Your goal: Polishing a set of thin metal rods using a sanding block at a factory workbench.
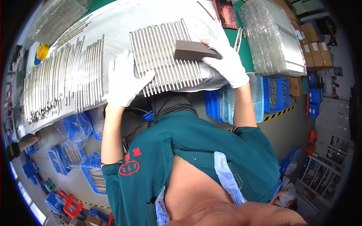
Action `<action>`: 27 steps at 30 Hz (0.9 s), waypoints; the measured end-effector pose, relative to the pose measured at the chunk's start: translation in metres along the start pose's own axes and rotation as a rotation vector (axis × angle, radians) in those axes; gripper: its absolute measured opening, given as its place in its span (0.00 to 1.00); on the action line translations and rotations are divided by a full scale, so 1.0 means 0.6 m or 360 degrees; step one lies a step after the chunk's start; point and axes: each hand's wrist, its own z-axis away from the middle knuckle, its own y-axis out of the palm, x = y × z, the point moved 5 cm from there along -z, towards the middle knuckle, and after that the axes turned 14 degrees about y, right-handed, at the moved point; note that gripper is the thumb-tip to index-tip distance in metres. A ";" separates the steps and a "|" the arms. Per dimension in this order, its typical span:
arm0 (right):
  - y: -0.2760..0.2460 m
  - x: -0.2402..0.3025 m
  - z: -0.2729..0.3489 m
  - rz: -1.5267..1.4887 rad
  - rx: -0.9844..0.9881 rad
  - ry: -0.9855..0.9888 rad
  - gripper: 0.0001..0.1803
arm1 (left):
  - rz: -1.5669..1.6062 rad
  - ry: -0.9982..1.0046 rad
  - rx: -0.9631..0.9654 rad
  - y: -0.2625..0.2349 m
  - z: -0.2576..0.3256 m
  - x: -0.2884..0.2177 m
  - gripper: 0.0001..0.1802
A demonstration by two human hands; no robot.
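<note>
A row of thin silvery metal rods [160, 52] lies side by side on the white-covered table in front of me. My right hand [228, 62], in a white glove, grips a dark grey-brown rectangular block [193, 50], which lies across the rods near their right side. Gloved in white too, my left hand [126, 79] rests flat at the row's left edge, its fingers apart and the thumb reaching over the lower rods. Further left lies a larger, less even spread of similar rods [64, 75].
Stacked clear plastic trays [269, 37] stand at the right on a green surface, near a phone-like screen [227, 14]. A yellow round container [42, 51] is at the far left. Blue bins [273, 94] sit below the table, and a co-worker's arm [28, 140] shows at the left.
</note>
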 end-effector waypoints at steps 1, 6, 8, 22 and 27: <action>0.006 0.009 -0.001 0.0171 -0.0038 -0.0051 0.27 | 0.0002 0.0000 0.0003 0.001 0.000 0.000 0.48; -0.007 0.008 -0.005 -0.0013 0.0073 0.0059 0.26 | -0.0028 -0.0031 0.0029 0.006 0.003 0.001 0.51; -0.010 0.002 -0.004 -0.0028 0.0075 0.0066 0.26 | -0.0020 -0.0042 0.0056 0.003 0.000 -0.002 0.52; -0.030 -0.023 0.009 -0.0215 0.0089 0.0188 0.26 | -0.0078 -0.0050 0.0048 0.015 -0.011 -0.013 0.54; -0.013 0.000 0.000 -0.0076 0.0180 -0.0023 0.24 | -0.0066 -0.0067 0.0067 0.011 -0.015 -0.014 0.53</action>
